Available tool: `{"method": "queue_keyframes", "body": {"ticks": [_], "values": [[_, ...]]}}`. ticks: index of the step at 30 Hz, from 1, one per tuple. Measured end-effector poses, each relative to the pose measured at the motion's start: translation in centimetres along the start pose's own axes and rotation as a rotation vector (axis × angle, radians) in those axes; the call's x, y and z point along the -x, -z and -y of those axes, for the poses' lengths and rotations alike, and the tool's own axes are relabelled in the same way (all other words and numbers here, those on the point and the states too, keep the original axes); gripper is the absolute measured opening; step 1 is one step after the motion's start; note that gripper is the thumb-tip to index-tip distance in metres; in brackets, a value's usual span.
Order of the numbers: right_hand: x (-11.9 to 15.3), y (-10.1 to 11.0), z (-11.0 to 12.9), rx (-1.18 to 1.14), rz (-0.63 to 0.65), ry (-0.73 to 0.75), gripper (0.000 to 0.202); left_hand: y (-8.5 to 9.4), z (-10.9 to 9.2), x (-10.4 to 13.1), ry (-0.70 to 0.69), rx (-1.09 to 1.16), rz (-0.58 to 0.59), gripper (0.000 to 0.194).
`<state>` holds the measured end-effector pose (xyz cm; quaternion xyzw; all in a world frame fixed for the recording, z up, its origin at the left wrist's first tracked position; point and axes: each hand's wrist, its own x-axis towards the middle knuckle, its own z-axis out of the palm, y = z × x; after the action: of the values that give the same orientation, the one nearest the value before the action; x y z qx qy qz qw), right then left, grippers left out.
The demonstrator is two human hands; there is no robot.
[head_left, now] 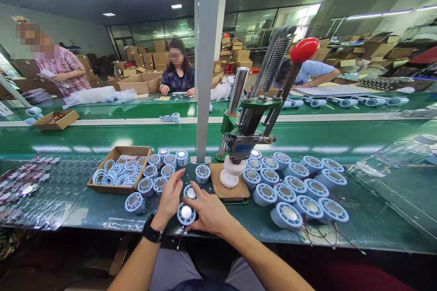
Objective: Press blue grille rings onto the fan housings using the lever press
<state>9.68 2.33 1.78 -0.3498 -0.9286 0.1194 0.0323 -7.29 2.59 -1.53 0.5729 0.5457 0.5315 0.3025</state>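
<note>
Two round light-blue parts with silvery centres lie between my hands at the bench's front: a near one and one just behind it. My right hand touches them from the right, its fingers spread, thumb by the near part and index finger by the rear one. On their left is my left hand, its fingers extended upward beside a group of similar parts. Another single blue part stands behind my hands. Thin wires hang from the near part.
A hand press with a red-knobbed lever stands right of centre over a wooden block. Many blue parts stand right of it. A cardboard box holds blue rings. Wired pieces lie far left. Three people sit or stand across the green conveyor.
</note>
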Motion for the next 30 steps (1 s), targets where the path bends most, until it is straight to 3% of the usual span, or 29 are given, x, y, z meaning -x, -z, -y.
{"method": "queue_keyframes", "body": {"ticks": [5, 8, 11, 17, 19, 20, 23, 25, 27, 30], "values": [[1.5, 0.0, -0.4, 0.031, 0.015, 0.087, 0.075, -2.2, -2.7, -5.9, -0.26, -0.458, 0.407, 0.049], [2.7, -0.2, -0.8, 0.026, 0.009, 0.068, 0.071, -3.8, -2.6, -7.2, -0.308, -0.588, 0.485, 0.044], [3.9, -0.7, -1.3, 0.014, -0.046, 0.061, 0.068, -4.5, -2.3, -6.8, -0.286, -0.613, 0.346, 0.039], [5.6, -1.8, -1.9, -0.048, -0.157, 0.0, 0.061, -2.6, -4.6, -6.2, -0.307, -0.667, -0.177, 0.04], [6.7, -1.7, -1.9, -0.097, -0.215, -0.064, 0.063, -1.4, -5.4, -6.0, -0.32, -0.685, -0.23, 0.043], [7.6, -1.3, -1.9, -0.123, -0.264, -0.103, 0.063, -0.9, -5.5, -5.7, -0.32, -0.698, -0.193, 0.044], [11.1, 1.6, -3.5, -0.136, -0.509, -0.31, 0.058, -0.2, -4.2, -4.3, -0.295, -0.754, 0.111, 0.044], [14.1, 4.3, -6.3, -0.06, -0.678, -0.56, 0.055, -0.5, -2.6, -3.1, -0.255, -0.787, 0.278, 0.044], [17.4, 7.0, -10.7, 0.052, -0.766, -0.869, 0.055, -1.0, -1.1, -2.0, -0.22, -0.807, 0.322, 0.048], [22.3, 9.1, -18.2, 0.185, -0.688, -1.252, 0.06, -1.7, 0.1, -1.0, -0.174, -0.796, 0.299, 0.054]]}}
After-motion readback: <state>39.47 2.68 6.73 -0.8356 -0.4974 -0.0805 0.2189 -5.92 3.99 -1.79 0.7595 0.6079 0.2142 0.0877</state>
